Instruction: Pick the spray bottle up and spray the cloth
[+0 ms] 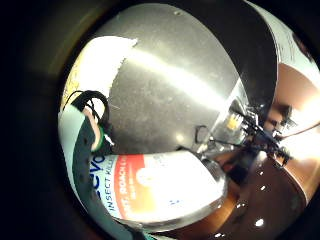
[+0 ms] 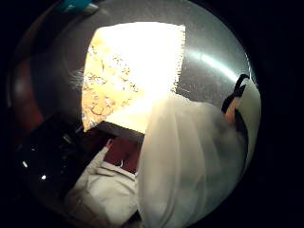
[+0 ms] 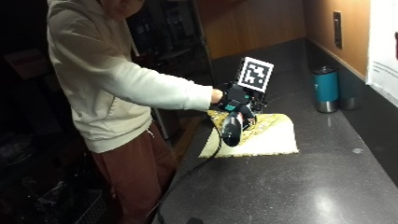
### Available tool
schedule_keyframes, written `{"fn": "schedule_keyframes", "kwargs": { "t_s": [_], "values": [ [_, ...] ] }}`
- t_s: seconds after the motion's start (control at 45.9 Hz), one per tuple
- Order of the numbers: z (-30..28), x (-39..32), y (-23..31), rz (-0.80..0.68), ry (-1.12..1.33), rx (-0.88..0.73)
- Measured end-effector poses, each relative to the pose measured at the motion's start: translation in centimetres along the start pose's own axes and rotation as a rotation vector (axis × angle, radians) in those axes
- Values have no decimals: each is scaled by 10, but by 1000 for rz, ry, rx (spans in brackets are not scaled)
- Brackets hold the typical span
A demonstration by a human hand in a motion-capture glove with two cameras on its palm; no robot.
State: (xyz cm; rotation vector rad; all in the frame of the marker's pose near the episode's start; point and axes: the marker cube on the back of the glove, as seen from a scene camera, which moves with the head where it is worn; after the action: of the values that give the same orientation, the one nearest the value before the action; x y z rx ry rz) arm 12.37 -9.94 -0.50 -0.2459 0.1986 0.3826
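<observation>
In the outside view my gloved right hand grips a spray bottle and holds it in the air, tilted, over the near left part of a cloth. The cloth is yellow patterned with a pale border and lies flat on the dark countertop. In the little finger side palm view the bottle fills the space by the palm. It has a white and red label reading "insect killer". The cloth lies beyond it. In the thumb side palm view the cloth is brightly lit and the pale bottle is close.
A teal tumbler stands at the back of the counter near the wall. A cable hangs from the hand over the counter's front edge. The person in a pale hoodie stands at the counter's left side.
</observation>
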Motion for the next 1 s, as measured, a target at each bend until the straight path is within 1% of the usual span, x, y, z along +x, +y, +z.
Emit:
{"fn": "schedule_keyframes", "kwargs": {
  "t_s": [0.044, 0.065, 0.131, 0.174, 0.305, 0.436, 0.523, 0.61, 0.697, 0.762, 0.871, 0.936, 1.002],
  "values": [
    [4, -7, -4, 62, 10, -17],
    [6, -9, -5, 68, 17, -23],
    [10, -13, -3, -15, 52, -35],
    [10, -18, -1, -45, 55, -34],
    [-6, -37, 3, -18, 66, 4],
    [-24, -37, 10, 1, 108, 30],
    [-26, -35, 11, 12, 112, 28],
    [-21, -38, 10, -31, 81, 20],
    [-18, -43, 7, -27, 51, 32],
    [-27, -54, 10, -64, -15, 106],
    [-59, -79, 20, -169, -207, 324],
    [-78, -95, 25, -212, -351, 439],
    [-98, -111, 30, -253, -550, 551]
  ]
}}
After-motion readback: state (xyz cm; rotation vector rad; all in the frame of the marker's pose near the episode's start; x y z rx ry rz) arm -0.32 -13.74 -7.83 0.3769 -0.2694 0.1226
